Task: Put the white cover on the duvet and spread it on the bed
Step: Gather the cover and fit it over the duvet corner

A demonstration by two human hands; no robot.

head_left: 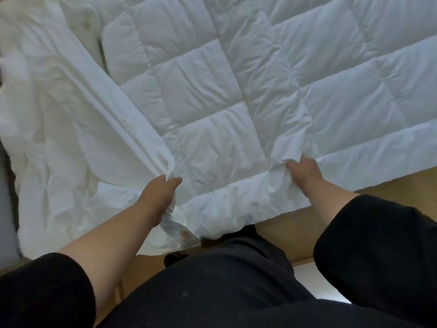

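Here, a person is looking down over their own body at a white quilted duvet (236, 79), which is lying spread flat and filling most of the view. Both forearms are reaching forward from pushed-up black sleeves (378, 252) toward the duvet's near edge. The left hand (158, 195) is gripping at the duvet's near left part, its fingers and thumb curling around a bunched fold of the smooth white cover (71, 138). The cover is lying crumpled to the left of the duvet, with one long folded band running diagonally from the far left down to that hand. The right hand (302, 172) is sitting further right along the same near edge, knuckles up, its fingers closing on a pinched-up ridge of the duvet's quilted fabric. Between the two hands the duvet's edge is hanging loosely and sagging over the person's dark trousers (236, 268). Tan floor (295, 221) is showing below the duvet's near edge.
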